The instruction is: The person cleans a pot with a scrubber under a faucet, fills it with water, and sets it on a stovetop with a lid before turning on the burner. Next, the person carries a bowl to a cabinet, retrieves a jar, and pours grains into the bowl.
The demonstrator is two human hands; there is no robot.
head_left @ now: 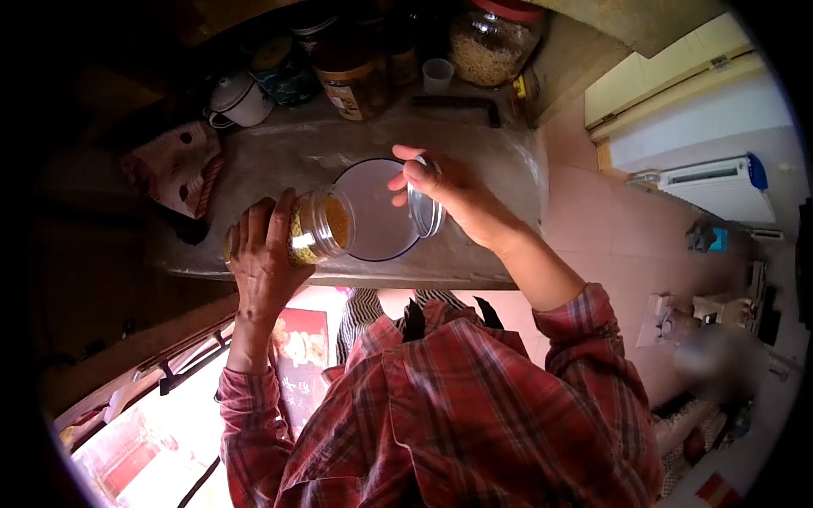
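My left hand (pixel 267 250) is wrapped round a clear jar (pixel 315 229) partly filled with small yellowish grains. The jar lies tilted on its side, its open mouth facing right over the left edge of a white basin (pixel 377 190) with a dark rim. Between the fingers of my right hand (pixel 461 193) is a clear round lid (pixel 428 212), held on edge above the basin's right side. The visible part of the basin's inside is plain white; I cannot tell whether grains lie beneath the jar and hands.
Along the counter's back stand a white lidded enamel pot (pixel 240 100), a brown-lidded jar (pixel 349 80), a small plastic cup (pixel 438 74) and a large red-lidded jar (pixel 494 46). A dark bar-like object (pixel 457 103) lies before them. A patterned cloth (pixel 178 165) sits at left.
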